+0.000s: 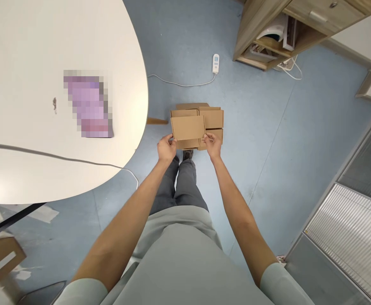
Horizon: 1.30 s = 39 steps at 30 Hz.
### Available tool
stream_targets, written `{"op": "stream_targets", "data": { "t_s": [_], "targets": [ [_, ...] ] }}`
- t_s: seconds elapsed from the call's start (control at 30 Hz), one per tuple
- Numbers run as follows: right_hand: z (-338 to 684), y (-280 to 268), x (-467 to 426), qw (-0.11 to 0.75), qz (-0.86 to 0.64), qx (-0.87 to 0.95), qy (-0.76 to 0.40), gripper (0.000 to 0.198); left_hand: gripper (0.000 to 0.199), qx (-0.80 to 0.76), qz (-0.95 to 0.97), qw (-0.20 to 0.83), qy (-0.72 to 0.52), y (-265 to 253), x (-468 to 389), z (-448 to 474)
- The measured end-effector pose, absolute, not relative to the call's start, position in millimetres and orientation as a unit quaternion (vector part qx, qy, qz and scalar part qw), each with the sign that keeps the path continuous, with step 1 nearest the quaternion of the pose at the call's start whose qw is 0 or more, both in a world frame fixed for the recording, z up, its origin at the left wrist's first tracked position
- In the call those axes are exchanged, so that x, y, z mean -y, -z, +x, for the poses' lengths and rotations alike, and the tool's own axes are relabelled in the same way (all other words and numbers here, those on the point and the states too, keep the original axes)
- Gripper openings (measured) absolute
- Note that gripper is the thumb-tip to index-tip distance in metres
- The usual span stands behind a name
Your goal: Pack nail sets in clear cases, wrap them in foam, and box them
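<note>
Between my two hands is a small flat brown cardboard box [188,128], gripped at its near corners. My left hand [167,147] pinches the left corner, and my right hand [212,145] pinches the right one. Beneath and behind it several similar cardboard boxes [211,117] are grouped side by side in front of my feet. The held box covers part of that group, so I cannot tell what the lower ones rest on.
At left stands a white round-edged table [125,84] with a blurred purple item [90,106] and a grey cable [61,158]. A white power-strip-like device [215,63] lies on the blue floor with its cord. A wooden cabinet [252,34] is at upper right.
</note>
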State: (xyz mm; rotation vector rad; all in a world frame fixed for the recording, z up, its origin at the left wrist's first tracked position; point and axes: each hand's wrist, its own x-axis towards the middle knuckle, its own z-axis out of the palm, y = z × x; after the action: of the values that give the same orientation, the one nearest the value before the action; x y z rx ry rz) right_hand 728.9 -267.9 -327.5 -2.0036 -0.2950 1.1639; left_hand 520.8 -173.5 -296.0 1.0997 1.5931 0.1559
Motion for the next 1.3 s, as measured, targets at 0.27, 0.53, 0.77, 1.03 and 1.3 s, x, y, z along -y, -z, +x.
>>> {"op": "stream_targets", "data": {
  "t_s": [0.27,0.53,0.77,1.03,1.3],
  "targets": [
    [730.2,396.5,238.2,0.384,-0.790,0.112,-0.465,0.046,0.035,-0.699,0.492,0.516,-0.060,366.8,143.9,531.3],
    [725.8,429.1,233.0,0.382,-0.789,0.123,-0.465,0.045,0.031,-0.702,0.488,0.517,-0.047,402.9,138.6,526.6],
    [719.8,366.6,244.6,0.362,-0.804,0.102,-0.461,0.026,0.044,-0.700,0.505,0.503,-0.047,352.7,154.4,525.4],
    [711.9,252.2,275.5,0.371,-0.799,0.102,-0.462,0.009,0.034,-0.652,0.552,0.519,-0.030,241.8,184.4,526.7],
    [708.2,189.8,301.3,0.432,-0.756,0.109,-0.480,0.020,0.030,-0.612,0.579,0.535,-0.060,161.3,218.6,524.1]
  ]
}}
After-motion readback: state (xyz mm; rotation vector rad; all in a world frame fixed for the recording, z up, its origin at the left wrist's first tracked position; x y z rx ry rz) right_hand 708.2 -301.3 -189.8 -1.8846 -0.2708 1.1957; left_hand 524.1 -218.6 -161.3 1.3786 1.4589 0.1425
